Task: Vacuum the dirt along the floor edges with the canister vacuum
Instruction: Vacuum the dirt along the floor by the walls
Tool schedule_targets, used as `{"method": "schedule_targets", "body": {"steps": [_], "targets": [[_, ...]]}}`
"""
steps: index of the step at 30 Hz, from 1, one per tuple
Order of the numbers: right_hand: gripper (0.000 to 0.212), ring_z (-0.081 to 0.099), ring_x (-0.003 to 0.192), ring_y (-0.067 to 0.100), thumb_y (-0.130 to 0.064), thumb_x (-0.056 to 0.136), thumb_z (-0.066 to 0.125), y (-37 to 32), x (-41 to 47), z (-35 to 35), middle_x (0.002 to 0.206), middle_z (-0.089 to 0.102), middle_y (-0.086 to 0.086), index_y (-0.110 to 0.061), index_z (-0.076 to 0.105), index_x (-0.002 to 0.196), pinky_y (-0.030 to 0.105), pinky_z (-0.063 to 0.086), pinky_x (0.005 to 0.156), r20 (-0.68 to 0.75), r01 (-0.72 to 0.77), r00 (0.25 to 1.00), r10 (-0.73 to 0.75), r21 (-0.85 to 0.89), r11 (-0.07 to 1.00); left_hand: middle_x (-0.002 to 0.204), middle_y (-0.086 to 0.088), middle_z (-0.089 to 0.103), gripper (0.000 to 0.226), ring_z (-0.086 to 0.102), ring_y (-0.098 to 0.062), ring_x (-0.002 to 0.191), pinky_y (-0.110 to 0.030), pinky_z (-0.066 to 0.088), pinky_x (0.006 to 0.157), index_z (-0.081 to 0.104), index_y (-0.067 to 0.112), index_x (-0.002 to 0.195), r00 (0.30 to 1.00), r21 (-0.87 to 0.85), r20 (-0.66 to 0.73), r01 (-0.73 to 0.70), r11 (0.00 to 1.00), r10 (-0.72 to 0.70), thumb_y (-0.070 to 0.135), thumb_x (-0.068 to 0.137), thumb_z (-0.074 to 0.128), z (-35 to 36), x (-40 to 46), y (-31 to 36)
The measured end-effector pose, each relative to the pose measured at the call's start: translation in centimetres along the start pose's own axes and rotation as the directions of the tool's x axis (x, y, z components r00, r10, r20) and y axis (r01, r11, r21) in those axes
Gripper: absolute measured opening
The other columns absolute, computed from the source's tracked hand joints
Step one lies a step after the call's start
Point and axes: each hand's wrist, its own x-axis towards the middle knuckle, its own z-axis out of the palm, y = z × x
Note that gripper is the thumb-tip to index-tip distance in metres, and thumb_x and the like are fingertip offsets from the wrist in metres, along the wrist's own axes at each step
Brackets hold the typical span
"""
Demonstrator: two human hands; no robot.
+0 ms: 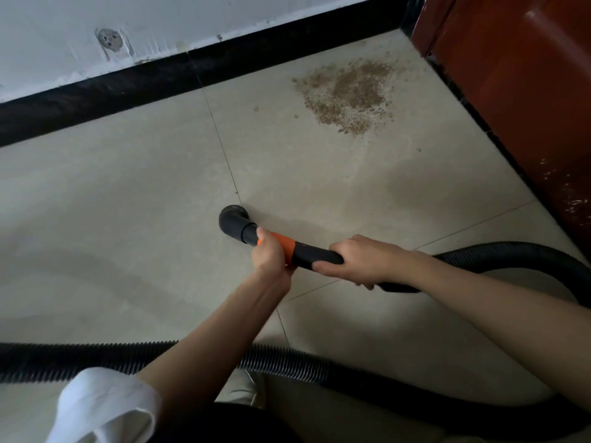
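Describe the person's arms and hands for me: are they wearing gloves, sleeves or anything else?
Both hands are bare, with no gloves: the left hand and the right hand show no rings or watch that I can make out. The left arm has a white sleeve pushed or rolled up near the elbow, leaving the forearm uncovered. The right forearm is uncovered as far as the picture's edge; any sleeve there is out of view.

Brown dirt — black baseboard, orange-banded nozzle.

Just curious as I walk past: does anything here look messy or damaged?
Yes. A brown dirt patch lies scattered on the tiled floor near the corner, beside the red-brown door. The white wall has a rough, scuffed round patch above the black baseboard.
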Motion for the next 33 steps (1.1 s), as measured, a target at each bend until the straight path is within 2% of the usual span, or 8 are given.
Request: {"method": "schedule_targets", "body": {"steps": [8,13,16,20,23,26,30,33], "targets": [[0.056,0.056,0.038,0.013,-0.072,0.084,0.039,-2.6,2.8,1.0,0.063,0.064,0.005,-0.018,0.052,0.084,0.019,0.041,0.038,0.089,0.009,0.996,-0.015,0.067,0.998,0.107,-0.012,0.051,0.051,0.055,-0.030,0.094,-0.041,0.049,0.071,0.037,0.011,0.133,0.999,0.000,-0.045,0.013,1.000,-0.013,0.048,0.098,0.036,-2.7,1.0,2.0],[0.055,0.056,0.039,0.014,-0.069,0.083,0.042,1.0,-0.4,0.3,0.054,0.061,0.000,-0.016,0.055,0.083,0.019,0.041,0.040,0.135,-0.035,0.991,0.025,0.065,0.997,0.127,-0.018,0.049,0.057,0.052,-0.037,0.115,-0.044,0.047,0.074,0.031,0.007,0.138,0.986,-0.029,0.105,0.133,0.991,-0.130,0.048,0.099,0.034,-1.3,-1.4,-1.3],[0.051,0.055,0.038,0.011,-0.068,0.083,0.042,2.9,-2.3,0.4,0.057,0.060,-0.001,-0.019,0.054,0.079,0.022,0.042,0.044,0.094,-0.065,0.993,0.065,0.004,0.998,0.141,-0.023,0.039,0.060,0.049,-0.040,0.120,-0.047,0.048,0.078,0.023,0.004,0.143,0.962,0.031,0.203,0.181,0.983,-0.183,0.045,0.101,0.031,-0.5,-2.3,-2.4],[0.054,0.055,0.040,0.010,-0.070,0.081,0.039,3.6,-2.9,0.7,0.061,0.060,-0.002,-0.019,0.057,0.082,0.024,0.043,0.046,0.015,-0.103,0.995,0.103,-0.029,0.994,0.142,-0.024,0.037,0.062,0.049,-0.040,0.121,-0.047,0.049,0.080,0.020,0.003,0.145,0.939,0.054,0.279,0.194,0.979,-0.201,0.044,0.100,0.035,0.2,-2.3,-2.0],[0.051,0.054,0.039,0.009,-0.067,0.084,0.041,3.1,-2.4,0.4,0.059,0.060,-0.002,-0.018,0.057,0.082,0.022,0.043,0.045,0.026,-0.084,0.996,0.084,-0.001,0.996,0.136,-0.020,0.043,0.059,0.053,-0.037,0.115,-0.045,0.051,0.075,0.027,0.004,0.141,0.960,0.042,0.231,0.151,0.988,-0.156,0.045,0.100,0.036,0.3,-2.1,-2.0],[0.047,0.054,0.037,0.013,-0.060,0.087,0.045,2.5,-1.7,0.3,0.049,0.058,-0.003,-0.015,0.056,0.079,0.021,0.042,0.042,0.119,-0.065,0.991,0.056,0.068,0.996,0.123,-0.015,0.047,0.053,0.056,-0.032,0.098,-0.040,0.051,0.058,0.033,0.010,0.136,0.984,0.037,0.099,0.143,0.989,-0.146,0.047,0.099,0.033,-0.4,-2.1,-2.4],[0.046,0.054,0.037,0.018,-0.059,0.087,0.047,1.0,-0.7,-0.1,0.045,0.058,-0.001,-0.015,0.054,0.077,0.025,0.045,0.046,0.251,-0.063,0.968,0.030,0.124,0.990,0.115,-0.013,0.048,0.051,0.055,-0.030,0.087,-0.039,0.051,0.054,0.037,0.011,0.135,0.990,0.012,-0.018,0.138,0.990,-0.138,0.047,0.099,0.034,-1.7,-2.4,-2.4],[0.047,0.054,0.039,0.022,-0.059,0.089,0.047,-0.3,0.4,-0.6,0.049,0.059,0.003,-0.014,0.054,0.078,0.029,0.048,0.049,0.311,-0.082,0.950,0.022,0.181,0.980,0.110,-0.011,0.048,0.037,0.055,-0.027,0.086,-0.035,0.048,0.047,0.040,0.017,0.121,0.992,-0.007,-0.064,0.112,0.994,-0.112,0.046,0.098,0.034,-2.6,-2.4,-1.4]]}}
